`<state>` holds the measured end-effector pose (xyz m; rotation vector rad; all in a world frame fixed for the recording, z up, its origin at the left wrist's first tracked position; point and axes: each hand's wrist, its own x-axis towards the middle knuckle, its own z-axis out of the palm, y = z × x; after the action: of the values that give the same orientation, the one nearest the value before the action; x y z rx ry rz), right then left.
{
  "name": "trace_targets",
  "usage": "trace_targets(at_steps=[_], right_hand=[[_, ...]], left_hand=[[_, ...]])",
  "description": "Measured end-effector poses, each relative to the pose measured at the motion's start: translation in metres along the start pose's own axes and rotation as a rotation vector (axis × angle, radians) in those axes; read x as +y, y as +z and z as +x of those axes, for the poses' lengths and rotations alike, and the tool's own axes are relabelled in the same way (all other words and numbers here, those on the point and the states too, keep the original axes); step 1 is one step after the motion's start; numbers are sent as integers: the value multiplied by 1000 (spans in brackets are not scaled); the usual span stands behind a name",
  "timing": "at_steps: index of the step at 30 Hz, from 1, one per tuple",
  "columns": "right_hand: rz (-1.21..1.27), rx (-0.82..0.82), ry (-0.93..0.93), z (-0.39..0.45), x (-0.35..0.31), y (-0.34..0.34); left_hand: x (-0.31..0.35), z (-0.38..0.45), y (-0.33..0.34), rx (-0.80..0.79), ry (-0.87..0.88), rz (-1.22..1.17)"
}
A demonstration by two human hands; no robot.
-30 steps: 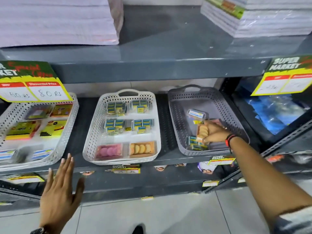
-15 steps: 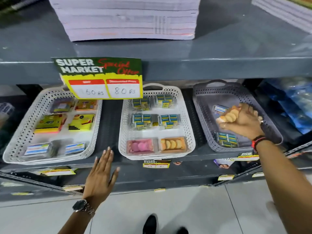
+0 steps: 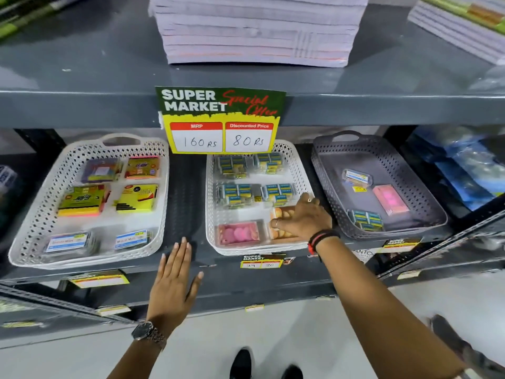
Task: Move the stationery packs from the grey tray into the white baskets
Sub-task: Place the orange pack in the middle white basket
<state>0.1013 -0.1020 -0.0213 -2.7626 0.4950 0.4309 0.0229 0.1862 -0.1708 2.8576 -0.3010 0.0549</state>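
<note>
The grey tray sits on the right of the shelf and holds a clear pack with a blue label, a pink pack and a blue-green pack. Left of it, the middle white basket holds several blue-green packs and a pink pack. My right hand is at that basket's front right corner, closed over an orange pack. My left hand is flat and open at the shelf's front edge. The left white basket holds yellow and other packs.
A price sign hangs from the upper shelf over the back of the middle basket. Paper stacks lie on the upper shelf. Blue plastic-wrapped goods fill the bay on the right. Small price tags line the shelf edge.
My right hand has carried the orange pack left from the grey tray into the middle white basket. My view has shifted left. The left hand stays open near the shelf edge.
</note>
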Motion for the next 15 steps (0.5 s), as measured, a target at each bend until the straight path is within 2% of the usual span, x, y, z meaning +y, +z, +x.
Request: trace_targets(at_steps=[9,13,15], right_hand=[[-273,-18,27,11,-9,11],[-238,-105,-13,9,-1,-7],[-125,-71,-97,10,9,-23]], left_hand=[[2,-1,4,9,-11,-40],[3,-1,3,3,-21,-40],[4,-1,3,1,-27,-37]])
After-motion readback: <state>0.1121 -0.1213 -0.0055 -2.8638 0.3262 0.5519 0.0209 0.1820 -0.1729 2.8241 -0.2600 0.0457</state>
